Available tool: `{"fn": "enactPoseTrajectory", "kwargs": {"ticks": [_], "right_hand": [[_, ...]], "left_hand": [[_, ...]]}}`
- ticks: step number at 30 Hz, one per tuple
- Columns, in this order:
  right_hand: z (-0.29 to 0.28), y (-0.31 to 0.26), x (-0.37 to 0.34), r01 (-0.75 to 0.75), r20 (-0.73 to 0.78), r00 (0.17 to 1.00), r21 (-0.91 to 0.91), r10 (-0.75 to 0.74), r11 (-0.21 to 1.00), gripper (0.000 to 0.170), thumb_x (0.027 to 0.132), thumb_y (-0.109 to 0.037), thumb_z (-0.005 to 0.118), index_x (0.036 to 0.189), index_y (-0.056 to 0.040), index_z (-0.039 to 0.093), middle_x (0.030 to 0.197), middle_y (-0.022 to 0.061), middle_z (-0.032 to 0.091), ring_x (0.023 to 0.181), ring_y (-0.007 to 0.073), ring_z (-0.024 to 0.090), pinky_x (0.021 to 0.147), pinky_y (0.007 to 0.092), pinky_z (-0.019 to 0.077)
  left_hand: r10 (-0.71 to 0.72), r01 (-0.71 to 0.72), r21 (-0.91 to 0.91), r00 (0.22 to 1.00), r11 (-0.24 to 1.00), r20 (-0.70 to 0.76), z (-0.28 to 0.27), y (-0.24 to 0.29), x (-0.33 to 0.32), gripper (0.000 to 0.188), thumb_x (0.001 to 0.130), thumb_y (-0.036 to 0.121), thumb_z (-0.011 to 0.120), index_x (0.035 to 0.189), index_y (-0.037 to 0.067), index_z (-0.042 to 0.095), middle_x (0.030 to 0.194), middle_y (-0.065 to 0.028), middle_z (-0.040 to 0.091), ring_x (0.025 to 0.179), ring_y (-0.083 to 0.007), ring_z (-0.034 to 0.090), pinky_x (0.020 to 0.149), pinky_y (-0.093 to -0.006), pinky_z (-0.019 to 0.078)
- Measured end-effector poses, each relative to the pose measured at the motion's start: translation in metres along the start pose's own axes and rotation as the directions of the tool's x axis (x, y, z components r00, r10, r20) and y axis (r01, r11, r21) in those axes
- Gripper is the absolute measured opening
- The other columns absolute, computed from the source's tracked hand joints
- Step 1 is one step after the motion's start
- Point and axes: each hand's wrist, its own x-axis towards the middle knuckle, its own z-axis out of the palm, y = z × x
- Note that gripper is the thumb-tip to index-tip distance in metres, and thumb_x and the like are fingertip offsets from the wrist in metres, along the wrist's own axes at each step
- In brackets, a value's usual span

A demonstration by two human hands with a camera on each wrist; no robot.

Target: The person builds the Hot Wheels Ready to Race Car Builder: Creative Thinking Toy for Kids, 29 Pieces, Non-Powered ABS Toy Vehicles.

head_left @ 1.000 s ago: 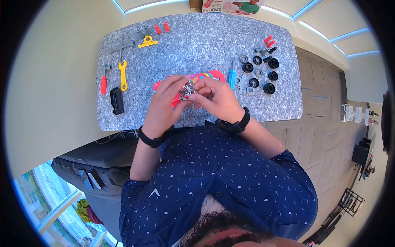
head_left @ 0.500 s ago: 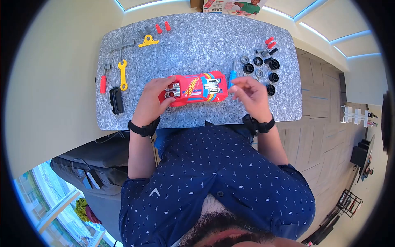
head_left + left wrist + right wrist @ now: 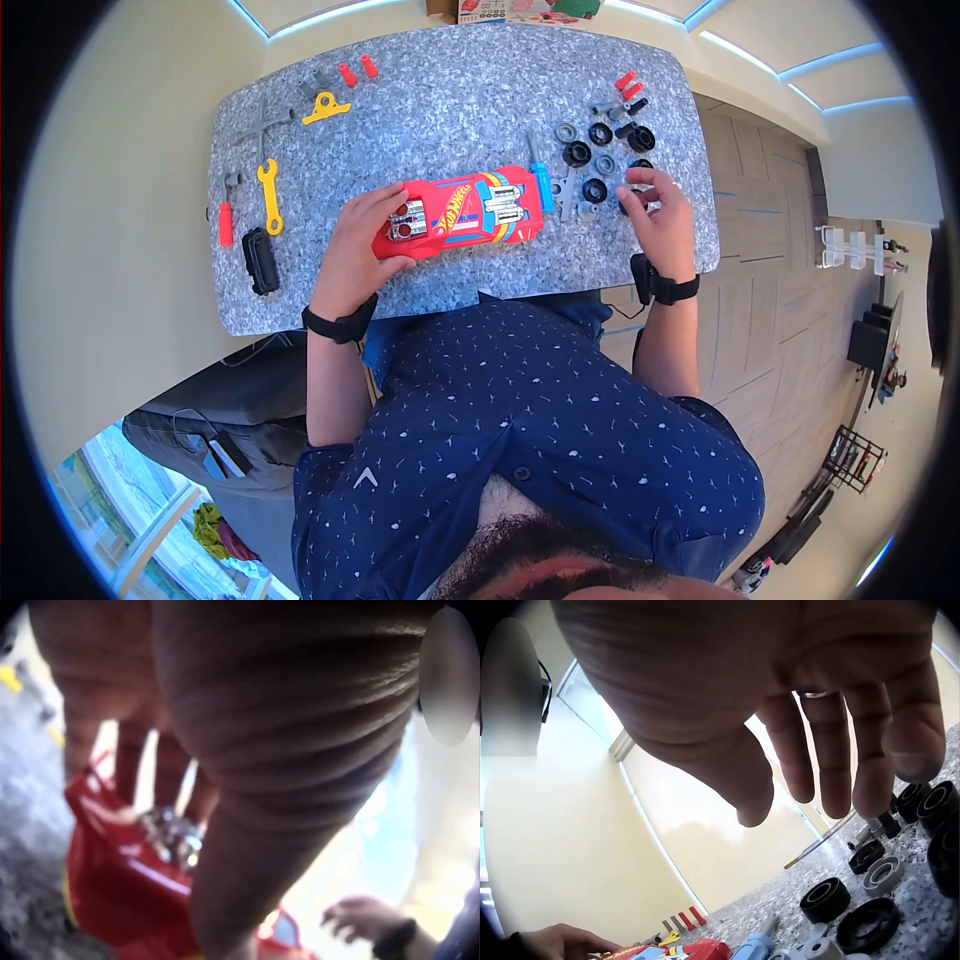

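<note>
Red plastic toy car (image 3: pixel 465 213): lay lengthwise towards the near edge, a narrow strip of surface between them.
Left hand (image 3: pixel 350 243): gripped the car's left end, fingers along the far side, thumb on the near side.
Right hand (image 3: pixel 662 222): hung above the surface by the right edge, fingers parted and slightly bent, holding nothing.
Grey speckled table (image 3: pixel 440 110): offered a broad stretch between car and far edge.
Blue-handled screwdriver (image 3: pixel 543 187): sat just beside the car's right end.
Black round plastic wheels (image 3: pixel 577 153): crowded the right side.
Yellow plastic wrench (image 3: pixel 270 197): lay near the left edge.
</note>
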Motion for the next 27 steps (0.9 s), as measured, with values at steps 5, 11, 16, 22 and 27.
{"fn": "enactPoseTrajectory", "kwargs": {"ticks": [5,11,16,22,27], "right_hand": [[-0.005,0.000,0.017,0.123,-0.044,0.990,-0.153,-0.131,0.981,0.034,0.094,-0.014,0.089,0.123,-0.0024,0.079,0.118,0.0155,0.079,0.088,0.0271,0.071,0.081,0.0402,0.0587],[-0.009,0.053,0.107,0.324,-0.030,0.927,-0.438,-0.374,0.838,0.043,0.097,-0.032,0.086,0.134,-0.0105,0.079,0.138,0.0208,0.076,0.127,0.0437,0.070,0.109,0.0544,0.0531],[0.002,0.082,0.160,0.264,0.115,0.964,-0.483,-0.238,0.835,0.051,0.100,-0.053,0.081,0.138,-0.0188,0.079,0.142,0.0182,0.076,0.131,0.0503,0.067,0.114,0.0586,0.0521],[0.013,0.098,0.181,0.174,0.200,0.977,-0.530,-0.077,0.830,0.057,0.102,-0.060,0.077,0.138,-0.0165,0.078,0.137,0.0189,0.077,0.127,0.0467,0.071,0.109,0.0575,0.0556],[0.009,0.097,0.175,0.234,0.102,0.972,-0.461,-0.210,0.856,0.052,0.099,-0.049,0.084,0.135,-0.0115,0.078,0.134,0.0194,0.078,0.122,0.0440,0.074,0.105,0.0559,0.0574]], "left_hand": [[-0.001,0.001,0.010,1.000,1.000,0.004,0.001,0.000,0.002,0.106,0.065,0.004,0.101,0.162,0.011,0.058,0.165,-0.0130,0.059,0.151,-0.0402,0.053,0.128,-0.0514,0.0454],[0.010,-0.008,0.054,0.999,0.999,-0.038,-0.001,0.005,-0.004,0.106,0.069,0.016,0.103,0.164,0.011,0.057,0.169,-0.0160,0.056,0.153,-0.0422,0.052,0.128,-0.0532,0.0440],[-0.013,0.018,0.046,0.994,0.999,-0.107,-0.012,0.004,-0.022,0.103,0.073,0.028,0.103,0.163,0.009,0.057,0.169,-0.0175,0.056,0.154,-0.0432,0.051,0.128,-0.0539,0.0431],[-0.053,0.064,0.065,0.987,0.996,-0.153,-0.023,-0.002,-0.041,0.104,0.073,0.028,0.104,0.163,0.009,0.058,0.169,-0.0182,0.056,0.154,-0.0423,0.052,0.127,-0.0525,0.0436],[-0.082,0.091,0.041,0.981,0.995,-0.173,-0.028,0.000,-0.040,0.105,0.072,0.026,0.104,0.164,0.010,0.057,0.170,-0.0166,0.057,0.157,-0.0388,0.053,0.129,-0.0508,0.0426]]}}
